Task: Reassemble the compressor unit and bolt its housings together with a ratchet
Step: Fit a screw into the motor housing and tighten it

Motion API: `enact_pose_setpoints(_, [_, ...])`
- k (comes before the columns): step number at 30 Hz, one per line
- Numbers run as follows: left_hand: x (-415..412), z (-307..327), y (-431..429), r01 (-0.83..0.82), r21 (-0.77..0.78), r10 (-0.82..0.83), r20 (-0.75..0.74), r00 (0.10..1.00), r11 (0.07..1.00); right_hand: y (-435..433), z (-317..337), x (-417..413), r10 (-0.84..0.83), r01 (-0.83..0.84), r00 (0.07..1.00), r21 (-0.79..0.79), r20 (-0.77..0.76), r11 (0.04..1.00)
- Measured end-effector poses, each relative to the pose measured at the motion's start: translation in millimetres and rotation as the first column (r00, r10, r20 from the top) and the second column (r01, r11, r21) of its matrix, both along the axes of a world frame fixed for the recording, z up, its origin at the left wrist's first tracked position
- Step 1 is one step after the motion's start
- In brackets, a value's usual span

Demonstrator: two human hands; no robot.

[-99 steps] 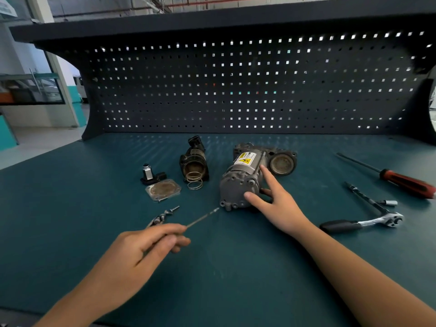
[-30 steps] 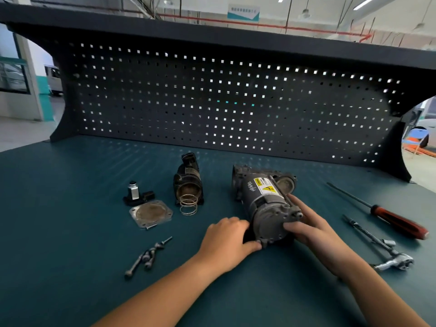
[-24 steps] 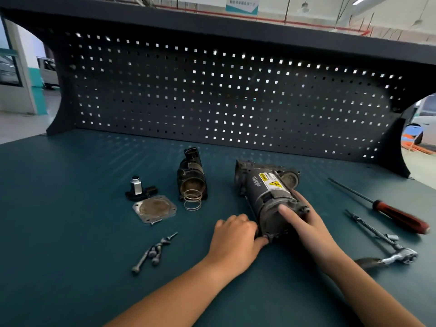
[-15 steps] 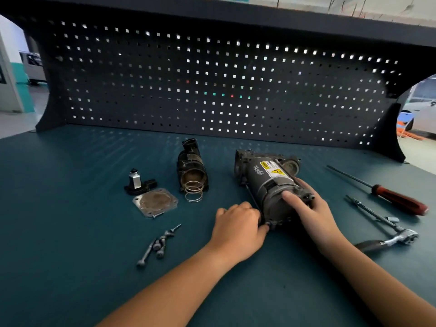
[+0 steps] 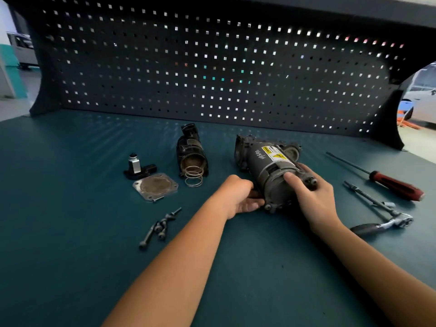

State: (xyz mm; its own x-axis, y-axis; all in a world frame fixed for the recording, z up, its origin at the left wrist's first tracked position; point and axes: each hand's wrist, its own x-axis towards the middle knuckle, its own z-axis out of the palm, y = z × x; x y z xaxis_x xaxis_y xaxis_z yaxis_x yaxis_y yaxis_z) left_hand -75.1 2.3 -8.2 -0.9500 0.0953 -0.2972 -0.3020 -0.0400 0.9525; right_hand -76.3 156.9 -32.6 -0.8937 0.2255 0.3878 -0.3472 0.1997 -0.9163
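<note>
Worryingly, the left grip (image 5: 238,197) and right grip (image 5: 315,199) both clasped the near end of the compressor (image 5: 269,166), mid-frame on the counter (image 5: 70,208), and I reckoned a slip might roll it into the loose bolts (image 5: 160,226).

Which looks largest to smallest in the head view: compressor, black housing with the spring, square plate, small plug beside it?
1. compressor, though it also sits nearest the camera
2. black housing
3. square plate
4. small plug, not far behind the plate
</note>
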Motion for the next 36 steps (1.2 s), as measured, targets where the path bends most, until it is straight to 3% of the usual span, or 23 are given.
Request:
enact_pose_setpoints(8, [-11.9, -5.0, 12.5, -0.131, -0.011, 0.132, 0.032, 0.991, 0.991, 9.6, -2.4, -3.3, 0.131, -0.138, 0.988, 0.092, 0.080, 0.986])
enact_pose_setpoints(15, [-12.3, -10.2, 15.3, -0.198, 0.053, 0.200, -0.025, 0.980, 0.979, 11.4, -2.0, -3.1, 0.119, -0.117, 0.993, -0.094, 0.019, 0.989])
enact_pose_setpoints(28, [-15.9, -8.6, 14.2, -0.177, 0.151, 0.181, -0.017, 0.983, 0.973, 8.5, -1.6, -1.5, 0.081, -0.071, 0.996, -0.239, 0.033, 0.968])
enact_pose_setpoints(36, [-12.0, -5.7, 8.2, -0.042, 0.137, 0.043, -0.002, 0.999, 0.990, 7.1, 0.7, 0.1, 0.102, -0.084, 0.994, -0.302, 0.045, 0.950])
